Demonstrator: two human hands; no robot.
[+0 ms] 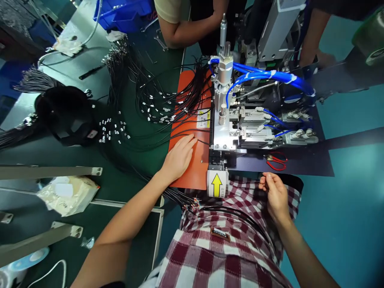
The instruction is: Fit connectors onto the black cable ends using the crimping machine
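My left hand lies palm down on the orange plate, its fingertips beside a thin black cable that runs to the metal machine. Its fingers are stretched out. Over the lap, to the right of the machine, my right hand is held with curled fingers; whether anything is between them is too small to tell. Many black cables with white connectors spread from the green table onto the plate. Stripped cable ends hang over the plaid apron. A white block with a yellow arrow sits at the machine's near end.
Red-handled pliers rest right of the machine. Blue air hoses arch above it. A black round holder, a plastic bag and a blue bin are at left. Other people's arms reach in at the far side.
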